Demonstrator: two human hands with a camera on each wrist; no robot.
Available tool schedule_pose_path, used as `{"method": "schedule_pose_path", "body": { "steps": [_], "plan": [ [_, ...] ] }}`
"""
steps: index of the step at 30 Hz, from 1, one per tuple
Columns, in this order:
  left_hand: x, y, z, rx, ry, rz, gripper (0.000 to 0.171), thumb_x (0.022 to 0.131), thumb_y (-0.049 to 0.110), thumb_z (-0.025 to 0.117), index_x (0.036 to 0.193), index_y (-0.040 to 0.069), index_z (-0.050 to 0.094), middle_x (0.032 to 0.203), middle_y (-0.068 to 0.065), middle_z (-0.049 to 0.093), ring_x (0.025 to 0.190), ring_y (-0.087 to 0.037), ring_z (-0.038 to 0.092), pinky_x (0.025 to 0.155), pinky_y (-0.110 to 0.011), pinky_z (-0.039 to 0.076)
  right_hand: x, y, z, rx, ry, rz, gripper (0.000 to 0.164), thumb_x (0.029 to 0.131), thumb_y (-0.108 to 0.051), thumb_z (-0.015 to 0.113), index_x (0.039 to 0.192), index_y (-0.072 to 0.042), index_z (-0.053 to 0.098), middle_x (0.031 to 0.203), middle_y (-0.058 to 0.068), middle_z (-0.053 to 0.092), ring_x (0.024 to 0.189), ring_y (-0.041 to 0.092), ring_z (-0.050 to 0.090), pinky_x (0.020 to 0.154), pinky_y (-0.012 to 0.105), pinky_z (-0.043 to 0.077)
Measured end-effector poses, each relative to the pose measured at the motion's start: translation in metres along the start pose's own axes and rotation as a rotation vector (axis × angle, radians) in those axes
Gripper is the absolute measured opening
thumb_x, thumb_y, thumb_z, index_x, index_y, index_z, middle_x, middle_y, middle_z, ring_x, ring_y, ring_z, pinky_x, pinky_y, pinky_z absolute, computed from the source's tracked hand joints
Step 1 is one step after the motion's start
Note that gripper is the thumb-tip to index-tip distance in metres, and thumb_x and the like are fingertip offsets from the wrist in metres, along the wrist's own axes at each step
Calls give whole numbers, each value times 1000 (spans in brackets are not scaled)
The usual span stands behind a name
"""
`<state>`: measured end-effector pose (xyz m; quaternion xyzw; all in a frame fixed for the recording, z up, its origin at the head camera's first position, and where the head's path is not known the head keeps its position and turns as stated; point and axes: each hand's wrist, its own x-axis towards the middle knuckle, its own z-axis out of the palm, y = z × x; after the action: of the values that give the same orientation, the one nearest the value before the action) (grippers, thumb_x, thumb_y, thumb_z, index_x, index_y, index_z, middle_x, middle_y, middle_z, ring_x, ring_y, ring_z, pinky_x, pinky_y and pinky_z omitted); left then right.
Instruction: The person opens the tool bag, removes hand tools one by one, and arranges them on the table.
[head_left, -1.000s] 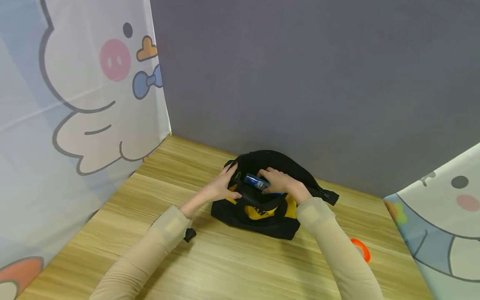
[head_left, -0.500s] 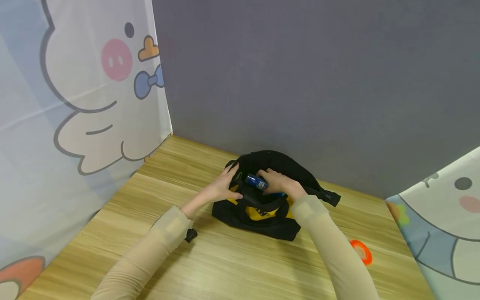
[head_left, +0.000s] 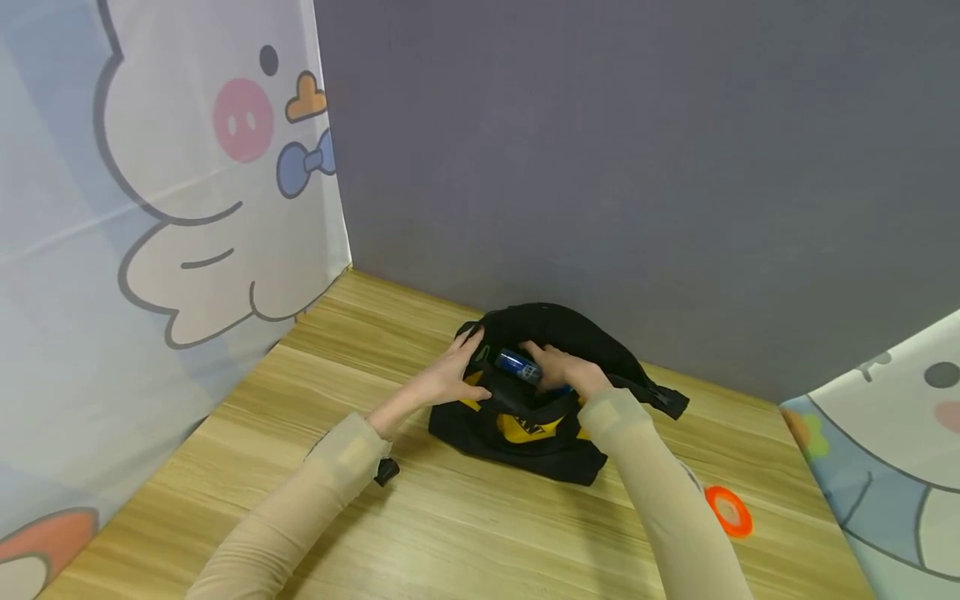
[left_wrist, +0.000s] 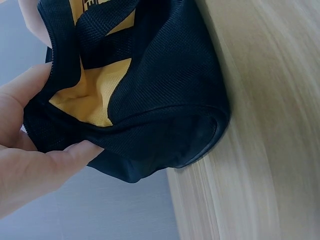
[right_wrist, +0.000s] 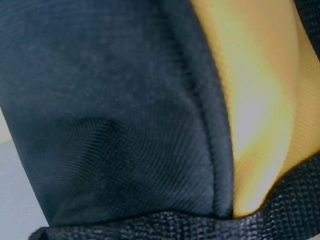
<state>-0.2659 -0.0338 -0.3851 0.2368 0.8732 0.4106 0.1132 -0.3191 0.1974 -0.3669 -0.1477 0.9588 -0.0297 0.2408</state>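
Observation:
A black and yellow fabric tool bag stands unzipped on the table, its mouth facing up. My left hand grips the left end of the bag's opening, with thumb and fingers spread along the rim. In the left wrist view, the hand holds the zipped edge of the bag. Reaching into the mouth, my right hand has its fingers round the right end of a shiny blue cylinder with a printed label. Black and yellow bag fabric fills the right wrist view, hiding that hand.
An orange ring, like a tape roll, lies by the right sleeve, which partly covers a white curved edge. Beside the left sleeve is a small black object. A grey wall rises behind the bag; a cartoon-printed sheet borders the left.
The head view has shifted slightly, moving the scene a little right. My right forearm has swung a bit left against the bag. The left hand keeps its hold.

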Motion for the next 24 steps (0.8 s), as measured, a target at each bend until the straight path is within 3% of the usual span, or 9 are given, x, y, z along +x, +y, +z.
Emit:
{"method": "schedule_pose_path", "body": {
  "steps": [13, 24],
  "plan": [
    [-1, 0, 0, -17, 11, 4, 101, 82, 28, 72, 152, 16, 0, 159, -13, -5, 146, -33, 13, 111, -53, 29, 5, 3, 2, -7, -33, 33, 80, 88, -7, 63, 150, -26, 16, 146, 20, 34, 129, 35, 41, 103, 53, 38],
    [-2, 0, 3, -11, 12, 4, 100, 83, 28, 71, 152, 19, 0, 160, -8, -5, 146, -31, 11, 112, -51, 30, 13, 9, 8, -71, -23, 20, 70, 92, -10, 57, 149, -27, 19, 138, 20, 43, 120, 32, 48, 101, 52, 41]
  ]
}}
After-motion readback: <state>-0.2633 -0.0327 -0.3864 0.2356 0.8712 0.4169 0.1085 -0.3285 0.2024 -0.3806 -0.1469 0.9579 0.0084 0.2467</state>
